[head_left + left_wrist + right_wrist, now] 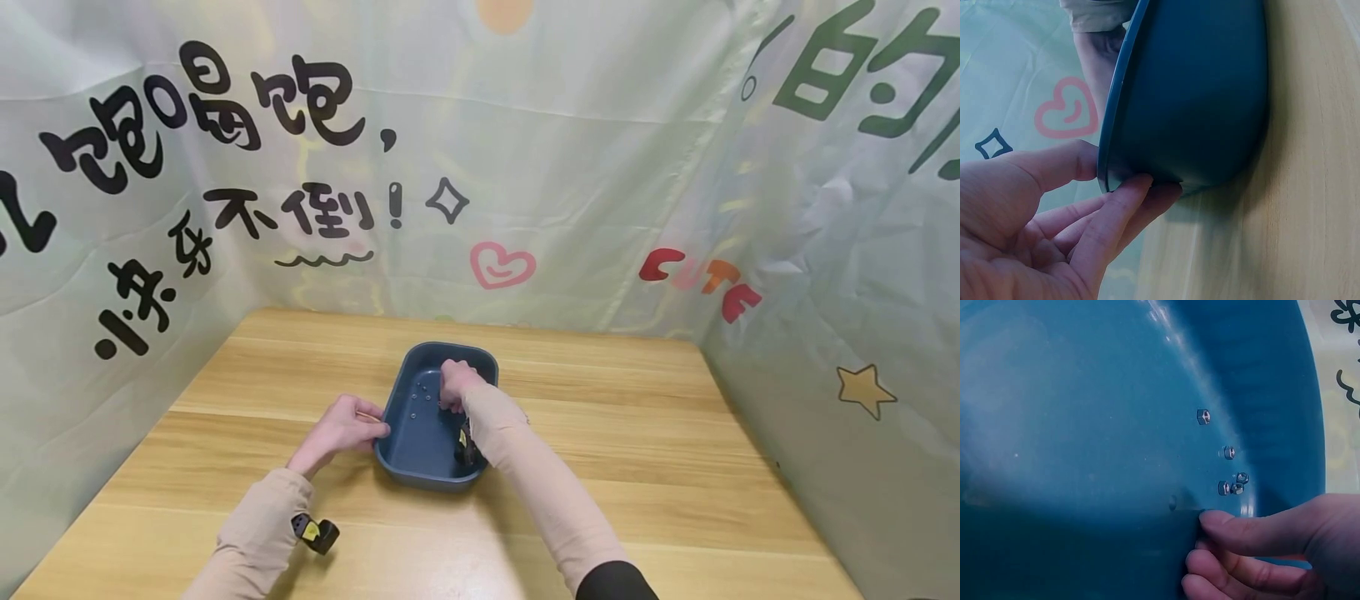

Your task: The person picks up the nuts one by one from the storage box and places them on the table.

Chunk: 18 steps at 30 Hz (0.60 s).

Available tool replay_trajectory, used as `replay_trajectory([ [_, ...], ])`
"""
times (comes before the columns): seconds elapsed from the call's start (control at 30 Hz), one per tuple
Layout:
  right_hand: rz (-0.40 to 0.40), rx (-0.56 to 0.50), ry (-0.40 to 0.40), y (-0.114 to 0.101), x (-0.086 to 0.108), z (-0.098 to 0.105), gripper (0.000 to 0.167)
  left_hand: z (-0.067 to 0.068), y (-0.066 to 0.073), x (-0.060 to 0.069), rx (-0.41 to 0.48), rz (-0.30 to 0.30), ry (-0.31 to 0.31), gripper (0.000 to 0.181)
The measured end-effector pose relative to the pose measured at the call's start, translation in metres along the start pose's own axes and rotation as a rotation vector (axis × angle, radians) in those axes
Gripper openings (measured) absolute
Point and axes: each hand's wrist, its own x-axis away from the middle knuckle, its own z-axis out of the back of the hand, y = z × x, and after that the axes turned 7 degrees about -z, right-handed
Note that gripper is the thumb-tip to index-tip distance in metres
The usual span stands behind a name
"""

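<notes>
A blue tub [420, 442] lies on the table with several small metal nuts [413, 415] on its floor. My left hand [347, 429] pinches the tub's left rim; in the left wrist view its thumb lies at the rim [1110, 112] and its fingers press the outer wall. Inside the tub is my right hand [459, 385], fingers curled down to the floor. In the right wrist view, the right hand [1254, 550] has thumb and fingers together, a small dark edge, seemingly a nut, showing at the thumb tip. Loose nuts [1204, 417] lie just beyond it.
The tub stands on a wooden table [600, 417]. Printed cloth [585, 167] hangs behind the table and along both sides. A small black device [318, 534] is on the left wrist, and another [465, 446] on the right wrist hangs over the tub.
</notes>
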Motion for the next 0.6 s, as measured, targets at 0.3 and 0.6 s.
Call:
replay_trajectory([
  [0.3, 0.002, 0.026, 0.033, -0.0018, 0.0000, -0.0024, 0.022, 0.0006, -0.0003, -0.0010, -0.001, 0.000, 0.006, 0.038],
  [0.6, -0.011, 0.057, 0.047, -0.0049, 0.0017, -0.0052, 0.017, 0.0001, -0.0019, -0.0013, 0.013, -0.001, 0.001, 0.038],
])
